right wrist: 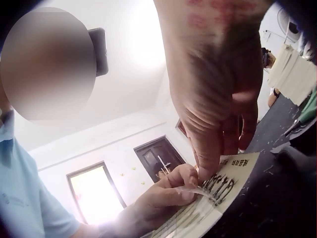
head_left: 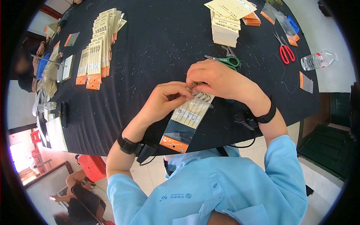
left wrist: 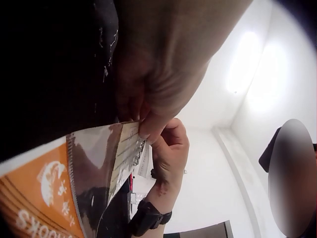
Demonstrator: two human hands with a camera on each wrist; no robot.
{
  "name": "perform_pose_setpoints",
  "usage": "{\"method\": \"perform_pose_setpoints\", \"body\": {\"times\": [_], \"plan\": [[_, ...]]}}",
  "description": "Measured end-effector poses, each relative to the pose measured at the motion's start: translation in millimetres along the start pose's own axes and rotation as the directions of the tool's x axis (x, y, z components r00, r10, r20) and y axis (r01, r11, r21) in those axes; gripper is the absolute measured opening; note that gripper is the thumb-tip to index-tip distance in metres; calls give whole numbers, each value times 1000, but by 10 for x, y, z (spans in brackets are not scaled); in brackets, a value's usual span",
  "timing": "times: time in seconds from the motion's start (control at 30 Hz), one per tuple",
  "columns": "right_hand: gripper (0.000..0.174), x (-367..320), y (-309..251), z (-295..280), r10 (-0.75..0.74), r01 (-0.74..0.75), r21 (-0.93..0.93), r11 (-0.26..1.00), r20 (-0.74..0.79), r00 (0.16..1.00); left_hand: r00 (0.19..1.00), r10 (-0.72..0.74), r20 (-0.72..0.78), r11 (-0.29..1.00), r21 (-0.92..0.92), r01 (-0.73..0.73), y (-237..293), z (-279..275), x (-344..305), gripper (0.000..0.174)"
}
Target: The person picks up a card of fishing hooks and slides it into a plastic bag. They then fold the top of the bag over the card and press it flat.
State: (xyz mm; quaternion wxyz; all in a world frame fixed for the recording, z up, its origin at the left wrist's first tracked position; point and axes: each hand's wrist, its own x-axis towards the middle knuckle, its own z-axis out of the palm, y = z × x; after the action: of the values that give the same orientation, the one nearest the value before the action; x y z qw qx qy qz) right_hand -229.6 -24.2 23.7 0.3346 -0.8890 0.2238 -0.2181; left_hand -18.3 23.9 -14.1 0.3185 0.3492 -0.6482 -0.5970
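Observation:
A cream card of fishing hooks (head_left: pixel 186 116) sits partway inside a clear plastic bag (head_left: pixel 181 132) whose orange end reads "Fishing Hooks". My left hand (head_left: pixel 167 98) pinches the card and bag along the left edge, near the bag's mouth. At the card's top, my right hand (head_left: pixel 219 79) grips the corner, fingertips close to the left hand's. Several dark hooks (right wrist: pixel 218 188) line the card's upper part in the right wrist view. Part of the top edge is hidden behind my fingers. In the left wrist view the bag's orange end (left wrist: pixel 42 191) lies nearest the camera.
Finished-looking hook packets (head_left: pixel 99 48) lie in an overlapping row at left. A stack of cream cards (head_left: pixel 225 32) stands at the back. Green-handled scissors (head_left: pixel 229 62) lie just beyond my right hand; red scissors (head_left: pixel 285 52) and a water bottle (head_left: pixel 318 60) are farther right.

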Motion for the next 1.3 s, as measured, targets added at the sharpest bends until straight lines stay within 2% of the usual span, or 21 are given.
{"method": "perform_pose_setpoints", "body": {"times": [0.37, 0.43, 0.63, 0.73, 0.97, 1.03, 1.3], "plan": [[17, 4, -88, -59, 96, -97, 46, 994, 30, 995, 998, -54, 45, 998, 32, 52, 37, -32, -3, 12], [17, 8, -99, -114, 199, -212, 136, 968, 104, 974, 998, -59, 34, 998, 19, 58, 46, -26, -5, 13], [23, -6, -35, -89, 303, -330, 291, 898, 134, 944, 1000, -19, -11, 998, -52, 19, 27, 13, 3, 12], [26, -19, 34, -20, 317, -339, 372, 864, 122, 941, 1000, -29, -12, 998, -52, 28, 47, 15, 3, 11], [31, -12, 63, 19, 348, -378, 392, 839, 148, 926, 999, -38, -13, 998, -48, 38, 16, 10, 5, 12], [33, -1, 28, 1, 395, -436, 424, 793, 186, 900, 1000, -23, -13, 998, -63, 22, -9, 8, 6, 13], [36, 0, 19, 42, 421, -452, 428, 783, 170, 891, 999, -34, -18, 998, -53, 33, 7, 8, 5, 12]]}}
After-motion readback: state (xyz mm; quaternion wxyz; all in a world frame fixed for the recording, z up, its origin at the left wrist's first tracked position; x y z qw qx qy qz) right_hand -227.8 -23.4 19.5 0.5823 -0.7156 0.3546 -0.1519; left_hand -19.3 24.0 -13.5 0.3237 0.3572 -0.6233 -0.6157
